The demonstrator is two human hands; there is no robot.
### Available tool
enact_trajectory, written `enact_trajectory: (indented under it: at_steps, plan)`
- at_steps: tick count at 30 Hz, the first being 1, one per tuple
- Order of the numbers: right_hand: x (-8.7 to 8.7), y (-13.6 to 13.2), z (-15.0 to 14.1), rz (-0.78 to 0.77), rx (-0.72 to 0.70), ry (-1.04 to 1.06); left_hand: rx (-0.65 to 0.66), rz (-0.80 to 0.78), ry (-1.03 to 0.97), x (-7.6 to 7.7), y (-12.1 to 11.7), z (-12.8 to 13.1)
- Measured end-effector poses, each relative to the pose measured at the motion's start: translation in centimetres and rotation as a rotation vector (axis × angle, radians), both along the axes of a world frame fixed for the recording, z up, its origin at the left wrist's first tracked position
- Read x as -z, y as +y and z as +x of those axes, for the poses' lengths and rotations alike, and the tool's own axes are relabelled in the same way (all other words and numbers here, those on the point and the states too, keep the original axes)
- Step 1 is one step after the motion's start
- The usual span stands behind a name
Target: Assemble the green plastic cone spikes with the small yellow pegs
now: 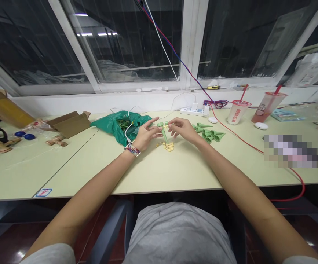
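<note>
My left hand pinches a green cone near its wide end, with the tip pointing down. Close to the cone's mouth, my right hand grips a small yellow piece between thumb and fingertips. Whether that piece touches the cone is too small to tell. Just below the cone tip lies a little heap of yellow pieces on the table. Beyond my right hand, several green cones lie in a cluster. A green plastic bag sits open behind my left hand, with green things inside.
Two drink cups with red straws stand at the back right, near a power strip. A red cable crosses the table's right side. Leftward are an open cardboard box, wooden pieces and blue balls.
</note>
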State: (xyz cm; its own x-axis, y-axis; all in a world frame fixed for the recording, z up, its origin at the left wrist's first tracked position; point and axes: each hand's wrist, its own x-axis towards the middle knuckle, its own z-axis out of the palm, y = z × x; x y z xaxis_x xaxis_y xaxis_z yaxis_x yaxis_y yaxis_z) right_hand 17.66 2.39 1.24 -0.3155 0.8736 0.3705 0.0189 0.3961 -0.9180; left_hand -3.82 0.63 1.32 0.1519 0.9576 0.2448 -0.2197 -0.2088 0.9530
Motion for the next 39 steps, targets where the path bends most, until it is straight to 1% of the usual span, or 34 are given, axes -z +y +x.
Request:
enact_trajectory:
  at_steps: [3, 5, 6, 8, 12, 16, 19, 21, 26, 28, 30, 32, 36, 39]
  plan:
    - [0.6, 0.5, 1.1, 0.064, 0.056, -0.380, -0.042, 0.006, -0.034, -0.1, 0.4, -0.6]
    - [1.0, 0.7, 1.7, 0.127, 0.034, -0.605, -0.044, 0.011, -0.044, -0.1, 0.6, -0.8]
    - [1.2, 0.8, 1.8, 0.140, 0.008, -0.669, -0.041, 0.010, -0.044, -0.2, 0.6, -0.8]
    - [1.3, 0.9, 1.9, 0.136, -0.027, -0.717, -0.037, 0.000, -0.033, -0.2, 0.7, -0.7]
    - [1.2, 0.7, 1.7, 0.135, -0.003, -0.733, -0.021, -0.016, -0.007, -0.1, 0.4, -0.4]
    - [1.4, 0.7, 1.6, 0.148, -0.013, -0.757, -0.016, -0.022, 0.008, 0.0, 0.2, -0.3]
    - [1.7, 1.1, 1.8, 0.202, 0.043, -0.798, -0.012, -0.034, 0.033, 0.1, 0.2, -0.3]
    - [1.9, 1.2, 1.8, 0.224, 0.070, -0.806, -0.005, -0.040, 0.046, 0.0, 0.3, -0.3]
    - [2.2, 1.3, 1.8, 0.198, 0.049, -0.834, -0.004, -0.036, 0.043, -0.1, 0.4, -0.4]
    - [2.4, 1.3, 1.7, 0.223, 0.079, -0.841, -0.010, -0.036, 0.047, -0.1, 0.3, -0.4]
    - [2.4, 1.3, 1.5, 0.263, 0.131, -0.802, -0.014, -0.037, 0.051, -0.2, 0.2, -0.4]
    - [2.0, 1.2, 1.2, 0.292, 0.165, -0.685, -0.014, -0.028, 0.058, -0.2, 0.2, -0.4]
    - [0.6, 0.5, 0.6, 0.324, 0.170, -0.345, -0.018, 0.022, 0.083, 0.0, 0.3, -0.5]
    - [-0.2, -0.1, 0.3, 0.327, 0.148, -0.223, -0.018, 0.033, 0.100, 0.3, 0.6, -0.5]
